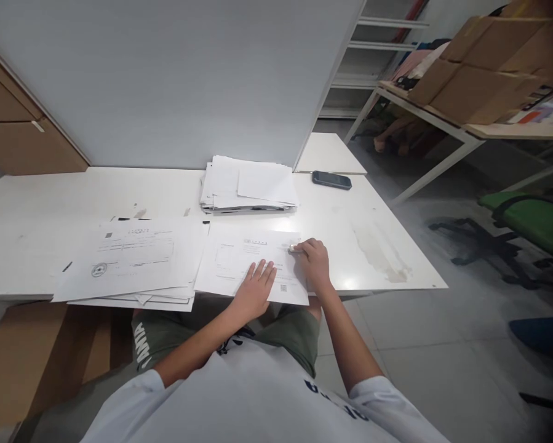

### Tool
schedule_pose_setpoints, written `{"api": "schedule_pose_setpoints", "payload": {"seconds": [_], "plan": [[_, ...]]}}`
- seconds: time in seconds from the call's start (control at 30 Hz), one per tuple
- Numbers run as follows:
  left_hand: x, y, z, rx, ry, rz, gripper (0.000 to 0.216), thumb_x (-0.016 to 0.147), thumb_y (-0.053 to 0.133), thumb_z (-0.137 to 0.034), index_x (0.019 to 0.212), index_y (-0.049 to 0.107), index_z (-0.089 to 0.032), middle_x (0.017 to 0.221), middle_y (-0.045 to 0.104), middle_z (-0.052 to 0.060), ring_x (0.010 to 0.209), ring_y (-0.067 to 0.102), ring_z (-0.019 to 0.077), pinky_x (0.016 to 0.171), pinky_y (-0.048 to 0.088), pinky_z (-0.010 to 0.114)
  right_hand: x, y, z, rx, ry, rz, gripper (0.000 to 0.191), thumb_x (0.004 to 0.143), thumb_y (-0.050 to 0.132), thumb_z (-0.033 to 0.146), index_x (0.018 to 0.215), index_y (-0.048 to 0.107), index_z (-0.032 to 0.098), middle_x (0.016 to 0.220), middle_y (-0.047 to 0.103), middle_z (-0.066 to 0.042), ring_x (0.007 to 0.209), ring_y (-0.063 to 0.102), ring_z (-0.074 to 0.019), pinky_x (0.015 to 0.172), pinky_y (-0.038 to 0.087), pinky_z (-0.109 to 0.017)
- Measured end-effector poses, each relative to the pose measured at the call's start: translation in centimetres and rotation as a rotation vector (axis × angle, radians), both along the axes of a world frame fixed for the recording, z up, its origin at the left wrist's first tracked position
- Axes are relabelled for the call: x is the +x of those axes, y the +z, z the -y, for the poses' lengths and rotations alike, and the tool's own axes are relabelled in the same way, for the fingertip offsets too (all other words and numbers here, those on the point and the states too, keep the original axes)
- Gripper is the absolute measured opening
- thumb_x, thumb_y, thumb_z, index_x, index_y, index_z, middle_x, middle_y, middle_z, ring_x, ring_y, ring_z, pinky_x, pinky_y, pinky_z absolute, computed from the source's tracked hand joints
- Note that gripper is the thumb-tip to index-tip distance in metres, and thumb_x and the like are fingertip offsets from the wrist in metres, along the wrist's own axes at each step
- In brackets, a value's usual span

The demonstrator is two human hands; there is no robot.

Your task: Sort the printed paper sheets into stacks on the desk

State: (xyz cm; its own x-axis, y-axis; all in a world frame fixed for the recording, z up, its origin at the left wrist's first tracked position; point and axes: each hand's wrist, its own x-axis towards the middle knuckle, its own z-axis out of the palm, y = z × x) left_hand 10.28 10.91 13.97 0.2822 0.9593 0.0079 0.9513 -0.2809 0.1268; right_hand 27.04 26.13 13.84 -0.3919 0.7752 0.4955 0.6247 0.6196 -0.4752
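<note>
A printed sheet of paper (230, 264) lies in front of me, its near edge reaching over the table edge. My left hand (254, 289) rests flat on the sheet's lower middle, fingers spread. Near the sheet's upper right corner, my right hand (314, 263) pinches a small whitish block (294, 248), perhaps an eraser, against the print. Its far end is covered by the fingers. Left of the sheet, and touching it, is a loose pile of printed papers (138, 258); the top one bears a round stamp.
A thick stack of papers (248, 184) stands at the back against a grey partition (188, 80). A dark phone (331, 179) lies right of it on the white table (373, 227). Cardboard boxes (483, 74) sit on another table; a green chair (529, 221) stands at right.
</note>
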Motion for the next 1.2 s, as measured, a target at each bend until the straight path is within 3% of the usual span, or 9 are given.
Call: {"api": "schedule_pose_setpoints", "payload": {"seconds": [0.2, 0.43, 0.67, 0.8, 0.87, 0.93, 1.03, 1.13, 1.2], "plan": [[-0.1, -0.6, 0.1, 0.016, -0.007, -0.011, 0.077, 0.083, 0.050, -0.023, 0.152, 0.022, -0.003, 0.162, 0.019, 0.018, 0.151, 0.007, 0.0355, 0.122, 0.012, 0.053, 0.3, 0.1, -0.4, 0.001, 0.022, 0.024, 0.028, 0.076, 0.044, 0.005, 0.077, 0.065, 0.022, 0.082, 0.061, -0.004, 0.080, 0.049, -0.0211, 0.071, 0.037, -0.034], [0.1, -0.4, -0.1, -0.013, -0.012, -0.049, 0.076, 0.082, 0.046, -0.014, 0.153, 0.022, -0.004, 0.162, 0.017, 0.017, 0.150, 0.008, 0.0354, 0.122, 0.013, 0.054, 0.2, -0.8, -0.5, -0.002, 0.021, -0.036, 0.029, 0.079, 0.042, 0.004, 0.075, 0.064, 0.022, 0.079, 0.059, -0.004, 0.083, 0.047, -0.0226, 0.078, 0.039, -0.037], [0.4, 0.2, -0.4, -0.039, -0.007, -0.028, 0.078, 0.084, 0.050, -0.022, 0.154, 0.019, -0.005, 0.162, 0.016, 0.020, 0.151, 0.003, 0.0346, 0.121, 0.012, 0.057, 0.5, -0.8, -0.6, -0.032, 0.024, -0.002, 0.033, 0.076, 0.043, 0.002, 0.083, 0.068, 0.022, 0.086, 0.061, -0.005, 0.087, 0.047, -0.0231, 0.083, 0.038, -0.039], [0.9, 1.5, 0.2, -0.076, 0.021, -0.011, 0.072, 0.081, 0.050, -0.014, 0.150, 0.031, -0.004, 0.159, 0.026, 0.020, 0.150, 0.014, 0.0348, 0.121, 0.016, 0.056, 0.8, -0.7, -0.2, -0.012, -0.016, -0.025, 0.035, 0.076, 0.044, 0.003, 0.089, 0.070, 0.022, 0.091, 0.063, -0.006, 0.090, 0.048, -0.0236, 0.084, 0.038, -0.039], [0.5, 2.8, 0.5, -0.105, 0.039, 0.058, 0.065, 0.080, 0.047, -0.007, 0.144, 0.043, -0.007, 0.153, 0.041, 0.017, 0.146, 0.029, 0.0309, 0.121, 0.023, 0.049, 0.8, -0.7, 0.0, 0.004, -0.039, -0.035, 0.035, 0.077, 0.043, 0.004, 0.090, 0.070, 0.022, 0.094, 0.064, -0.006, 0.092, 0.050, -0.0236, 0.085, 0.038, -0.039], [-0.9, 4.4, 0.6, -0.134, 0.130, 0.218, 0.052, 0.082, 0.045, -0.007, 0.132, 0.057, -0.014, 0.135, 0.061, 0.012, 0.130, 0.053, 0.0255, 0.115, 0.036, 0.042, 0.8, -0.7, 0.1, 0.022, -0.047, -0.031, 0.034, 0.078, 0.043, 0.005, 0.090, 0.070, 0.022, 0.097, 0.065, -0.007, 0.094, 0.052, -0.0236, 0.086, 0.037, -0.039], [-4.7, 7.1, 0.4, -0.085, 0.450, 0.573, 0.027, 0.089, 0.047, -0.024, 0.101, 0.071, -0.018, 0.098, 0.075, 0.006, 0.092, 0.070, 0.0246, 0.091, 0.055, 0.041, 0.5, -0.6, 0.2, 0.054, -0.071, -0.010, 0.032, 0.080, 0.042, 0.007, 0.092, 0.068, 0.021, 0.101, 0.067, -0.007, 0.097, 0.054, -0.0240, 0.086, 0.037, -0.038], [-9.1, 9.9, 0.1, 0.229, 0.774, 0.980, 0.032, 0.082, 0.062, -0.044, 0.089, 0.069, -0.014, 0.085, 0.074, 0.009, 0.082, 0.070, 0.0268, 0.079, 0.058, 0.041, 0.2, -0.5, 0.3, 0.086, -0.065, 0.021, 0.028, 0.084, 0.045, 0.011, 0.096, 0.067, 0.021, 0.103, 0.068, -0.008, 0.100, 0.054, -0.0249, 0.087, 0.037, -0.038], [-11.3, 12.0, -0.3, 0.583, 0.855, 1.171, 0.039, 0.079, 0.068, -0.046, 0.098, 0.067, -0.011, 0.093, 0.074, 0.011, 0.091, 0.070, 0.0259, 0.085, 0.057, 0.040, 0.0, -0.5, 0.3, 0.106, -0.018, 0.040, 0.025, 0.085, 0.047, 0.013, 0.097, 0.067, 0.020, 0.104, 0.068, -0.009, 0.100, 0.053, -0.0252, 0.088, 0.037, -0.039]]}}
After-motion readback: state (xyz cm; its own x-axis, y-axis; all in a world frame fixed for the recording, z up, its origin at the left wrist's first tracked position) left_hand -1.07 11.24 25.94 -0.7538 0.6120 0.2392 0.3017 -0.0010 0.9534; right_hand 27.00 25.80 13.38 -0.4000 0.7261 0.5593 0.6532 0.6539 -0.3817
